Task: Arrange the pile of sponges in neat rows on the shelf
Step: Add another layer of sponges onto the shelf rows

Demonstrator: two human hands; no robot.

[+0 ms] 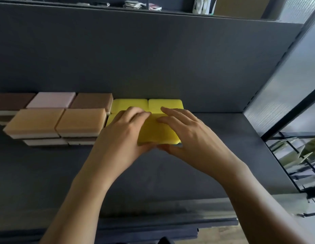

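A yellow sponge point(159, 132) lies at the front right of a block of yellow sponges point(163, 104) on the dark shelf point(214, 138). My left hand point(121, 136) holds its left side, fingers laid over the top and thumb at the front edge. My right hand point(190, 134) holds the right side the same way, fingers on top, thumb under the front edge. Left of the yellow block stand tan sponges point(36, 120), brown sponges point(93, 101) and a pale pink sponge point(52, 100), stacked in rows.
The shelf's dark back panel point(153, 59) rises behind the sponges. A metal upright point(276, 71) and a frosted glass pane close the right side. An upper shelf point(144, 6) carries small items. Bare shelf surface lies to the right and in front.
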